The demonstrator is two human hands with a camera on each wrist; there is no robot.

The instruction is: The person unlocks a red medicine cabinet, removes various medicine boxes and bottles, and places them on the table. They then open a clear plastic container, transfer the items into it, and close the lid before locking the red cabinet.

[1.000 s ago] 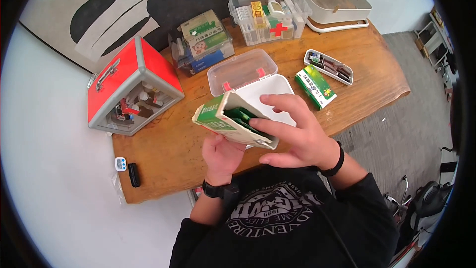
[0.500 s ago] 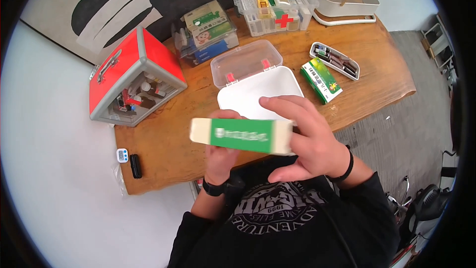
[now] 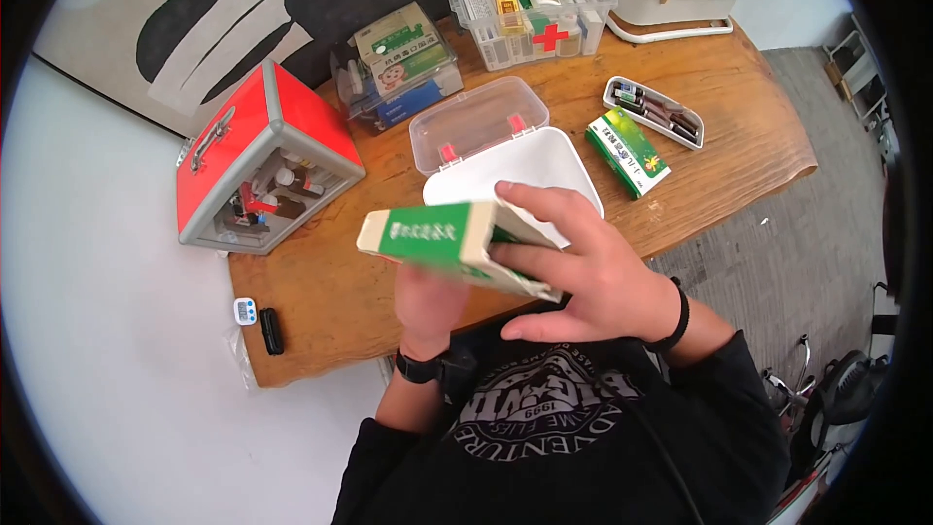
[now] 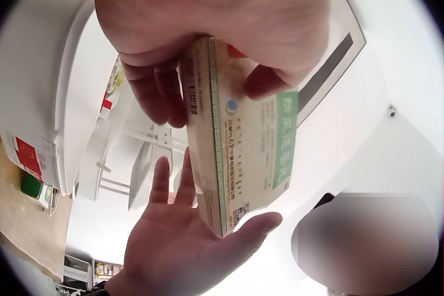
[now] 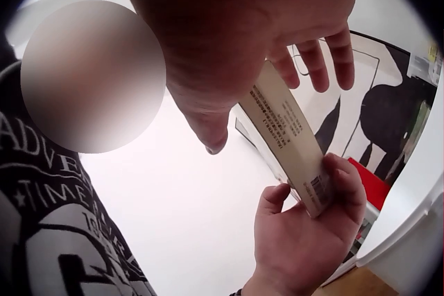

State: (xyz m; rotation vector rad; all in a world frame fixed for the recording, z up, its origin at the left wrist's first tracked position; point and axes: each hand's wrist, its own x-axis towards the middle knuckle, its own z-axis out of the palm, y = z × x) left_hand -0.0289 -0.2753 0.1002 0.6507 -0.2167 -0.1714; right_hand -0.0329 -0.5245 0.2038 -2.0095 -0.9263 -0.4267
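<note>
A green-and-cream medicine box (image 3: 418,236) is held above the table's front edge. My left hand (image 3: 428,309) grips it from below, thumb on one broad face and fingers on the other, as the left wrist view shows of the box (image 4: 253,143). At the box's open end is my right hand (image 3: 598,277), a finger reaching to the opening. In the right wrist view the fingers of that hand (image 5: 270,25) are spread and fairly straight, the thumb apart. Behind the box stands an open white case (image 3: 486,175), its clear lid (image 3: 476,122) folded back.
Right of the case lie a green medicine box (image 3: 630,154) and a white tray (image 3: 695,136) of small dark items. A red cabinet (image 3: 316,102) stands at left. Clear bins (image 3: 501,49) of medicines line the back. A timer (image 3: 244,311) sits near the left edge.
The box first showed its opening with green packets inside, then swung its green side toward the head camera, and now tilts partway back. Both hands stay at it.
</note>
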